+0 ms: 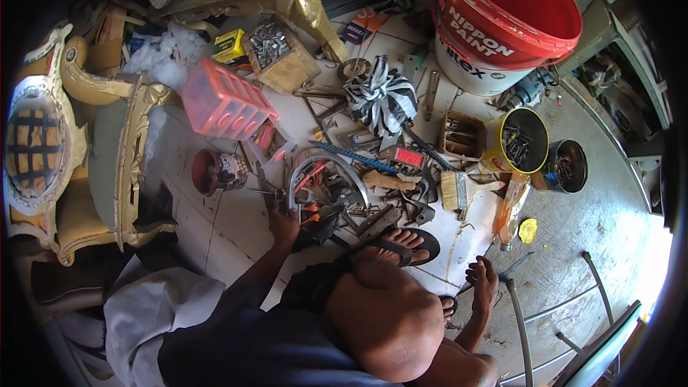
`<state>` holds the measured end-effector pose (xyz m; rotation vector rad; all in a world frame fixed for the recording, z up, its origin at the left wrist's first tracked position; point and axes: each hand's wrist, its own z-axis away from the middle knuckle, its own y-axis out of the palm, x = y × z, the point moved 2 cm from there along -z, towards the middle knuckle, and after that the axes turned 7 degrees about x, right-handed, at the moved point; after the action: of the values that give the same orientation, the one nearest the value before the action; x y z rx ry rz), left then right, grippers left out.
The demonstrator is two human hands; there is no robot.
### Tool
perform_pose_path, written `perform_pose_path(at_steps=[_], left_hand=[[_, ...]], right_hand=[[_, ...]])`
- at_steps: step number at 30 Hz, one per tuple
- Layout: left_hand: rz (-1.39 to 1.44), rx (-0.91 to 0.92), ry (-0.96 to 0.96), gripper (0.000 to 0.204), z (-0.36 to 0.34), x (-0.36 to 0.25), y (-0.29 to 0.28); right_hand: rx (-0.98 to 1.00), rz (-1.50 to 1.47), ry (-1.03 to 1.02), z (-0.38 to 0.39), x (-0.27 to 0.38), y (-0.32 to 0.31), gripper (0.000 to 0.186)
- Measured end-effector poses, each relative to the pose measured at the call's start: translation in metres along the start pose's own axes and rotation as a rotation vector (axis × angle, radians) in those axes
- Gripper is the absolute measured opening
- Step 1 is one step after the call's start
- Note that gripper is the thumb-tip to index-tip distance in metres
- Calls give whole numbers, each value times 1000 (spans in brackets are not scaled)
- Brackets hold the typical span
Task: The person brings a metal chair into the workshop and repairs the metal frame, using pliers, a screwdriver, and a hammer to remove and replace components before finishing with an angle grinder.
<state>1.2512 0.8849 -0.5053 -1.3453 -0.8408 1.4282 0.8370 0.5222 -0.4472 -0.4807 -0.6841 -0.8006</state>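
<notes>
My left hand is at the near left edge of a heap of hand tools, beside the curved silver rim. Its fingers look closed near a thin metal piece, and what they hold is too dark to make out. My right hand hangs beside my right knee with its fingers loosely bent and apart, holding nothing I can see. Close to it lies a thin, pointed grey blade-like piece. A sandalled foot rests at the near edge of the tools.
A big red-and-white paint bucket stands far right, with a yellow tin and a dark tin of metal pieces nearer. A wide paintbrush, red drawer box and wooden box of hardware surround the heap. Carved chair frames stand left.
</notes>
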Motion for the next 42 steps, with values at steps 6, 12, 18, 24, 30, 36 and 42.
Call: perform_pose_path(at_steps=[6,12,18,24,30,36,42], left_hand=[[91,148,-60,45,-15,12,29],[381,350,-231,44,-24,9,19],[-139,221,-10,59,-32,-53,4],[319,18,500,64,-74,-243,14],[404,148,248,46,-156,-291,40],[1216,457,132,29,-160,-356,7],[1662,427,443,23,-175,-421,-38]], right_hand=[[-20,20,-26,3,1,2,43],[-25,12,-5,3,-4,3,40],[0,38,-21,-3,-3,7,39],[-45,73,-62,2,2,3,36],[-88,126,-75,11,-7,-2,36],[-119,104,-51,16,-25,-17,36],[-52,280,-93,7,-7,-9,37]])
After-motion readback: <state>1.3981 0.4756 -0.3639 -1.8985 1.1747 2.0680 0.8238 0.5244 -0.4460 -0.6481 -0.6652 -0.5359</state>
